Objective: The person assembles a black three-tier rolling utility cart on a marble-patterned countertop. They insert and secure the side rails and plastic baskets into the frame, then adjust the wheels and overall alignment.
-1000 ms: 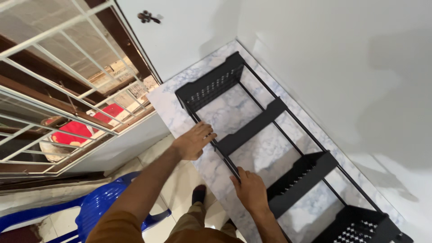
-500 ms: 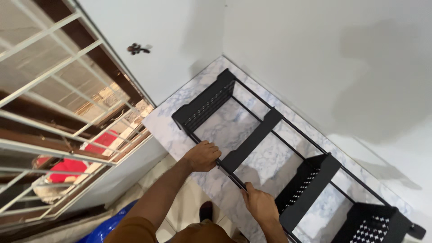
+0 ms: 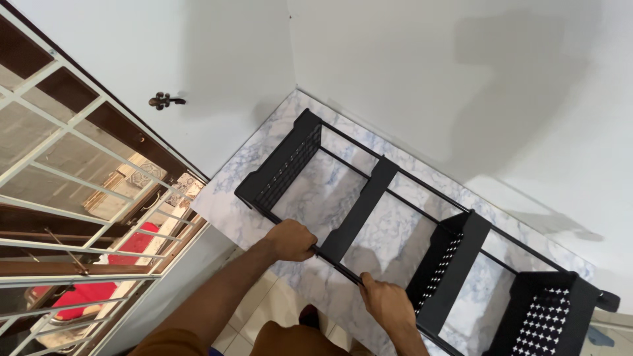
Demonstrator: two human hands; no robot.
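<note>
At far left stands a white metal window grille [image 3: 79, 198], with brown woodwork and something red showing through its bars. Beside it a plain white wall carries a small dark hook [image 3: 165, 101].

A black tiered rack [image 3: 402, 244] lies on its side across the marble-patterned desk [image 3: 227, 211], set into the corner of the room. Its long axis runs from far left to near right, diagonal to the desk's near edge. The frame is made of thin dark rods; the shelves are shallow black trays with perforated walls, the holes showing as a fine grid at the left end and white dots at the right end. A caster [image 3: 608, 301] shows at the right end.

The left hand [image 3: 290, 240] is closed around the rack's near rod, close to the second shelf from the left. The right hand [image 3: 388, 304] is closed on the same rod further right, just short of the third shelf. Both hands grip the near side only; the rack extends away from them toward the wall. The left end lies closer to the left hand; the right end, with its last tray, lies well beyond the right hand.

The desk surface looks smooth and glossy, white veined with grey-blue.
</note>
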